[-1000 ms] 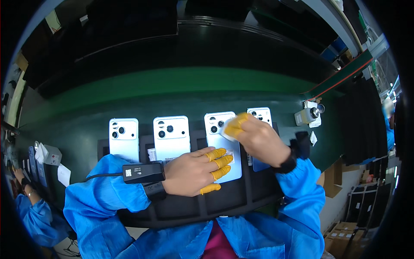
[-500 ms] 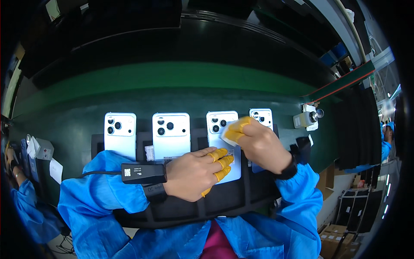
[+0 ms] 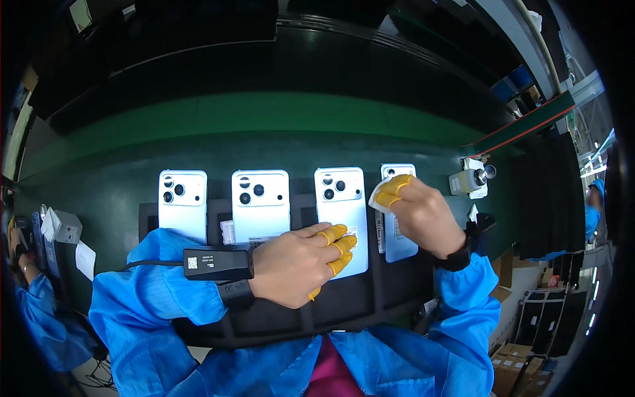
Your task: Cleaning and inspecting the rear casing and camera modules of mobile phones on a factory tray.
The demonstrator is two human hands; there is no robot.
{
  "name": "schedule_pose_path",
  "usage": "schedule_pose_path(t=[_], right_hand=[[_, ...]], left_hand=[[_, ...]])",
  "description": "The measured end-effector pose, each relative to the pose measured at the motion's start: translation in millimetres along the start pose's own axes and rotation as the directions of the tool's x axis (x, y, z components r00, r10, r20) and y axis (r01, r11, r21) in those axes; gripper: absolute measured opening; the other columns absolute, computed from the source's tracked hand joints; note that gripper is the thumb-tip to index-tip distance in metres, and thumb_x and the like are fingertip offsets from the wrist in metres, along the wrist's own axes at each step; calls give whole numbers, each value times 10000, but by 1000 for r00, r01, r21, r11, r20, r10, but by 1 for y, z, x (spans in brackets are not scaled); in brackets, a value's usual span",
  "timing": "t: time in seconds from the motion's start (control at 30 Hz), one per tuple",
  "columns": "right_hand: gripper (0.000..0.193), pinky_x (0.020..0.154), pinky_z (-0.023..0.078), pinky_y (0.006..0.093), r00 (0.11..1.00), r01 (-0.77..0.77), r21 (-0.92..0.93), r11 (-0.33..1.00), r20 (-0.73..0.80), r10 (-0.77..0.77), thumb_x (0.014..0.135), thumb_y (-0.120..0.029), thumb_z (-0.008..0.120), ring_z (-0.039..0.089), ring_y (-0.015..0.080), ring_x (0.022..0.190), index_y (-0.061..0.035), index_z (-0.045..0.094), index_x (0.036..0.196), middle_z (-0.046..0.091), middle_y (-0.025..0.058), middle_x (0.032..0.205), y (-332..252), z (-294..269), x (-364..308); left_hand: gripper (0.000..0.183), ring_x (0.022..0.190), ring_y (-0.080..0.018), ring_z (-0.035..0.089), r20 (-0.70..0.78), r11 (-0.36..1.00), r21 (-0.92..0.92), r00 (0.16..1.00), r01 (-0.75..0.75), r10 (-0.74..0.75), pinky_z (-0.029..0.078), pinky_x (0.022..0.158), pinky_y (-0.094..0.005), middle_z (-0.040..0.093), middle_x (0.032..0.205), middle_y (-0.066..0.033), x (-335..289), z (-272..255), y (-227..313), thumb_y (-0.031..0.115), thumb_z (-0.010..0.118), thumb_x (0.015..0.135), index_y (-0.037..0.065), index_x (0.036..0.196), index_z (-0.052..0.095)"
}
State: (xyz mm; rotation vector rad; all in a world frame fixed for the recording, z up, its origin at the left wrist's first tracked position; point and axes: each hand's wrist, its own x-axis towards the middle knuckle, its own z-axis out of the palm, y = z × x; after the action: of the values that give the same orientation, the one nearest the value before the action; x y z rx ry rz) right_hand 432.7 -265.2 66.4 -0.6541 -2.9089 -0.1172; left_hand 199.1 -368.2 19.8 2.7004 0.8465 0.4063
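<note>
Light-blue smartphones lie camera side up in a row on a black tray [image 3: 284, 323]. My left hand [image 3: 297, 264], with yellow finger cots, lies with its fingers out on the lower back of the third phone [image 3: 342, 208], partly over a small printed label [image 3: 352, 233]. In my right hand [image 3: 423, 215], a folded white wipe [image 3: 376, 200] is pinched between cotted fingers. That hand is over the rightmost phone [image 3: 401, 247] and hides part of its camera area. My left forearm covers the lower parts of the leftmost phone [image 3: 182, 215] and the second phone [image 3: 262, 220].
A pump-top bottle [image 3: 466, 182] stands on white paper at the right of the green bench [image 3: 264, 155]. On the left are a white box [image 3: 68, 230] with tissue and a paper slip [image 3: 86, 261]. Another person's blue sleeve [image 3: 46, 317] shows at far left.
My right hand has moved right with the wipe, from the third phone's camera area to the rightmost phone. My left hand stays on the third phone.
</note>
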Motion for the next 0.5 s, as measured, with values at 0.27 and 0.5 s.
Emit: schedule_pose_path(t=[0.27, 0.5], right_hand=[[72, 678, 539, 356, 962, -75, 116, 990, -254, 103, 678, 57, 657, 608, 312, 751, 15, 653, 737, 602, 164, 774, -16, 28, 32], [129, 709, 536, 383, 987, -158, 237, 959, 39, 153, 638, 64, 639, 605, 322, 778, 21, 640, 760, 593, 166, 796, -56, -13, 0]], left_hand=[[541, 1240, -298, 488, -29, 1000, -25, 1000, -11, 10, 355, 1086, -401, 543, 1276, -144, 1, 3, 0, 92, 638, 663, 17, 1197, 600], [474, 1247, -287, 482, 109, 993, 119, 994, -22, 9, 320, 1100, -399, 543, 1283, -156, -6, -9, 1, 172, 620, 770, 26, 1219, 586]])
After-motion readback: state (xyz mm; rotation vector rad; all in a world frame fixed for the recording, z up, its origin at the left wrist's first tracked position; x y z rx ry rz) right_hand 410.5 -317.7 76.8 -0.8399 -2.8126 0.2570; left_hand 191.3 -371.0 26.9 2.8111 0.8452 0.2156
